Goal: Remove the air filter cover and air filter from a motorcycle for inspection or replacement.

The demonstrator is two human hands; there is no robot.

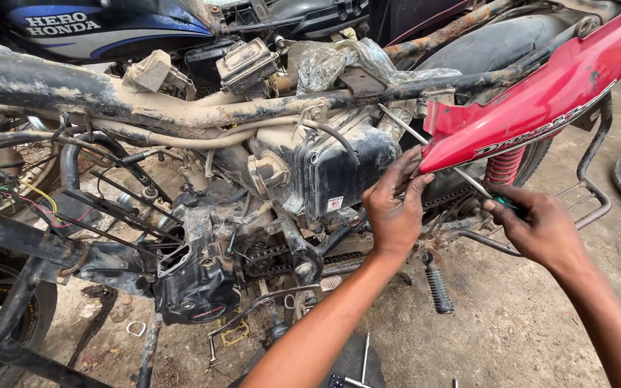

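Working the red side panel

Gripping the screwdriver (433,152) handle, our right hand (540,226) is closed around it, its shaft slanting up behind the red panel (540,100). Our left hand (393,208) pinches the panel's front tip, fingers curled.

A stripped motorcycle frame (145,108) stands on the workshop floor (512,323), its engine (195,273) low at left and its side panel (540,100) at upper right. Another motorcycle (102,29) is parked behind it. A screwdriver (440,158) slants under the panel, between the left hand (394,208) and the right hand (540,226).
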